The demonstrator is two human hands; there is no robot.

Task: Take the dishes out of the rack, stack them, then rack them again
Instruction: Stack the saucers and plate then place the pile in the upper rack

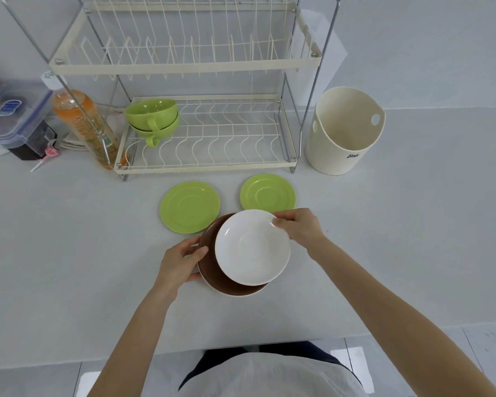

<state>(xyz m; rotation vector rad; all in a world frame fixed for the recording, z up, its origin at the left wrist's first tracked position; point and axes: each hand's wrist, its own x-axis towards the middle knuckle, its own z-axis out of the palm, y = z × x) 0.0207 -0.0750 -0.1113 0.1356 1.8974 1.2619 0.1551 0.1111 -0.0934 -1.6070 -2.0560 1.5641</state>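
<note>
A white bowl point(252, 247) lies tilted over a brown plate point(212, 267) on the counter in front of me. My right hand point(297, 224) pinches the white bowl's far right rim. My left hand point(181, 263) grips the brown plate's left edge. Two green saucers lie flat beyond them, one to the left point(189, 207) and one to the right point(267, 192). Two green cups point(152, 117) sit nested at the left end of the lower shelf of the two-tier wire rack point(212, 166). The rack's upper shelf holds nothing.
A cream plastic bucket point(342, 130) stands right of the rack. An orange drink bottle point(83, 124) and a lidded plastic box point(15, 110) stand to its left. The counter's front edge runs just below my forearms.
</note>
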